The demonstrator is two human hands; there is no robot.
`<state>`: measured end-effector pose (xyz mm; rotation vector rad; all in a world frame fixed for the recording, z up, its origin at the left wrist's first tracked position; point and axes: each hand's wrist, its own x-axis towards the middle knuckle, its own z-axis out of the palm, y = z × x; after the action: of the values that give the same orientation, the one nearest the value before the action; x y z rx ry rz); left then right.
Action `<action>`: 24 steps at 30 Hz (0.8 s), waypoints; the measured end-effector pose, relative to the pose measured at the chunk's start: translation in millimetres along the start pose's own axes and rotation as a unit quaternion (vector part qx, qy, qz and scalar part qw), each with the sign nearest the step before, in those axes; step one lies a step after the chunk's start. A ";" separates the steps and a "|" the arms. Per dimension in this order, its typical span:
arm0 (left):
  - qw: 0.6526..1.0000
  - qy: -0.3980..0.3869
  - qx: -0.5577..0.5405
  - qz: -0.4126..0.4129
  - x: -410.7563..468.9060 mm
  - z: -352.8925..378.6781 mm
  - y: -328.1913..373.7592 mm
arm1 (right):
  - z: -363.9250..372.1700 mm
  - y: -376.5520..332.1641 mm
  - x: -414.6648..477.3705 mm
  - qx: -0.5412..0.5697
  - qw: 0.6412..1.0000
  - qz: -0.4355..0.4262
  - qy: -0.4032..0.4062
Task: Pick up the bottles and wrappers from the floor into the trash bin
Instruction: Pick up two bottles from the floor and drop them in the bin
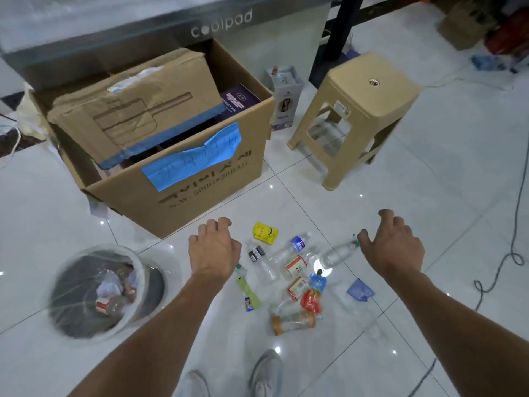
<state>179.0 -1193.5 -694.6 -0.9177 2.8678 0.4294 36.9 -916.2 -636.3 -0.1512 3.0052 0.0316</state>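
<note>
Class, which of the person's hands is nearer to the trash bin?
Left. The left hand hovers just right of the trash bin; the right hand is farther right, beyond the bottles.

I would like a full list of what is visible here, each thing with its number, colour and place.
trash bin: one, dark with a clear liner, floor at lower left, some rubbish inside.
cardboard box: one, brown with a blue paper sheet, behind the litter.
stool: one, beige, right of the box.
plastic bottles: several, mostly clear, lying in a heap on the floor.
yellow packet: one, yellow, far edge of the heap.
blue wrapper: one, blue, right of the heap.
red pouch: one, red, near side of the heap.
cable: one, dark, floor at far right.
shoes: two, grey, bottom edge.
left hand: one, over the heap's left side, holds nothing.
right hand: one, over the heap's right side, holds nothing.
</note>
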 end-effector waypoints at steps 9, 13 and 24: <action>0.999 -0.044 0.007 -0.026 -14.4 43.8 7.4 | 23.5 24.0 11.7 0.010 1.000 0.023 -0.004; 0.996 -0.055 0.011 -0.063 -24.2 78.0 35.2 | 41.6 54.9 42.6 0.014 1.000 0.001 -0.007; 0.982 -0.063 -0.001 -0.178 -60.3 214.2 97.8 | 154.7 122.6 105.1 -0.011 0.991 -0.127 -0.051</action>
<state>173.1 -1020.6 -865.3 -1.3175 2.5167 0.4340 -59.0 -800.3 -801.9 -0.5156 2.8607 0.0460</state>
